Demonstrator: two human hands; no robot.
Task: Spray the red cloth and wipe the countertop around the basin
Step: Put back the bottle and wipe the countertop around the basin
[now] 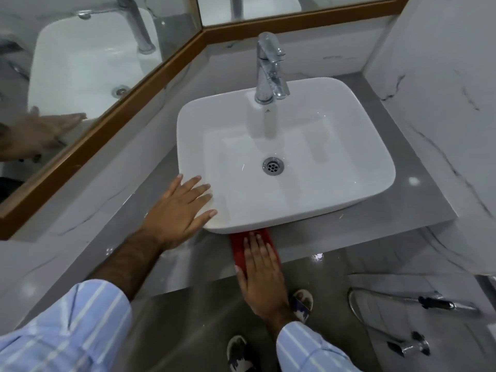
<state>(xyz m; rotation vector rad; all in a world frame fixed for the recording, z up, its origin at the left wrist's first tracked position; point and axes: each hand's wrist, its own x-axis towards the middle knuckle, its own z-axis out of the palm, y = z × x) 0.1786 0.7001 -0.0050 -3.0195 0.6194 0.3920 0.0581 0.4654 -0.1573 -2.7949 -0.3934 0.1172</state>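
Under flat right hand [261,267]: red cloth [239,251].

The person is wearing a light blue shirt with white stripes; its sleeves [67,328] are ending at the forearms. Both hands, left hand [179,210] and right hand [261,272], are showing bare. Patterned dark-and-white slippers [302,304] are covering the feet at 6 o'clock.

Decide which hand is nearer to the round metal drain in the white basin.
Left. The left hand rests on the basin's near-left rim; the right hand lies lower, flat on the red cloth, further from the drain.
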